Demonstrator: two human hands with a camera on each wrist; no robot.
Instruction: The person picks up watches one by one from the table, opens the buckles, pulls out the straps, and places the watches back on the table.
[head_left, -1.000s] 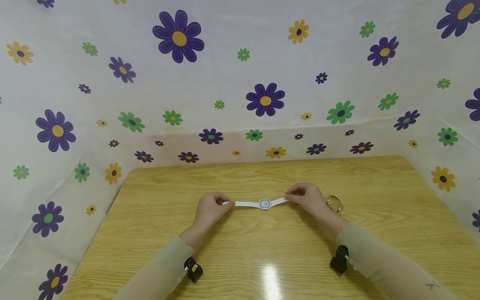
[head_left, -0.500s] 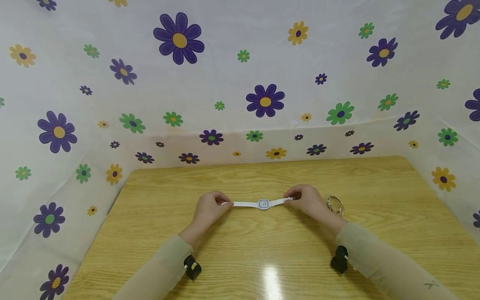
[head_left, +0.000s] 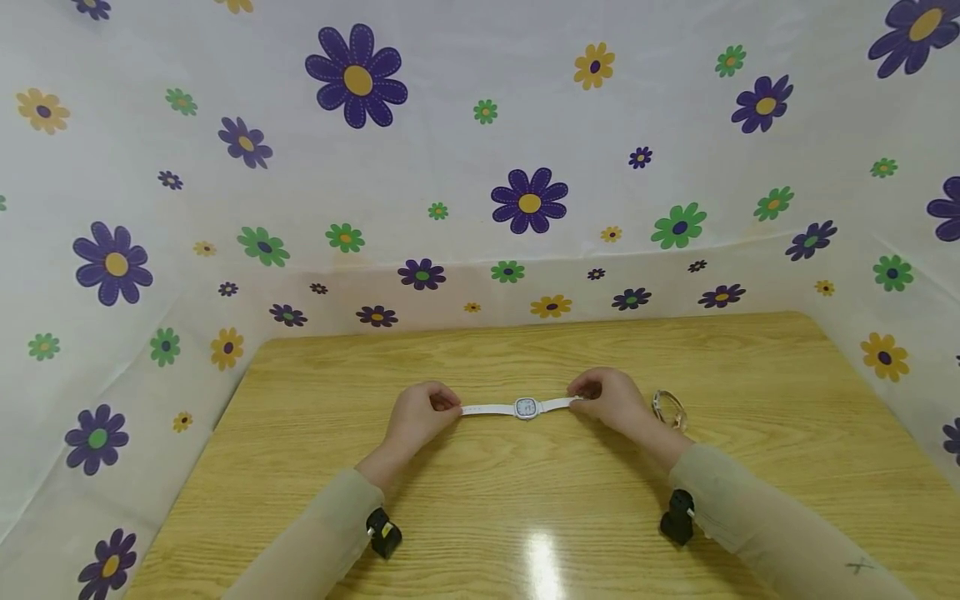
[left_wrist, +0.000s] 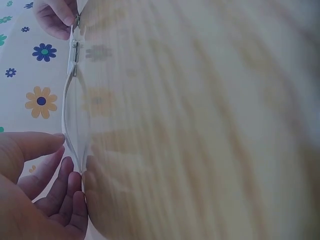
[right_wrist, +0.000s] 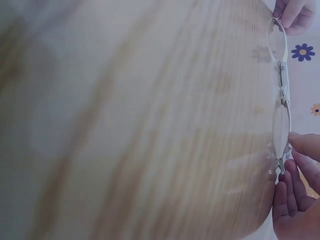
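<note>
A white wristwatch (head_left: pixel 527 407) with a rounded-square dial lies stretched out, its strap running left and right over the wooden table. My left hand (head_left: pixel 422 414) pinches the holed strap end by thumb and fingertips. On the opposite side, my right hand (head_left: pixel 611 395) holds the buckle end. From the left wrist, the strap (left_wrist: pixel 65 107) shows edge-on, bowed up from the tabletop near the thumb. The right wrist view has the buckle (right_wrist: pixel 281 164) beside the right fingertips, with the strap arched under the thumb.
A second watch with a metallic band (head_left: pixel 670 410) stands on the table (head_left: pixel 480 508) just right of my right wrist. White cloth (head_left: pixel 420 167) printed with flowers hangs behind the table and along both sides. Black wrist cameras (head_left: pixel 384 533) sit at both sleeves.
My left fingers have slid slightly left towards the strap's tip, which no longer shows inside that hand. The watch has shifted a little left, and my right hand stays almost in place.
</note>
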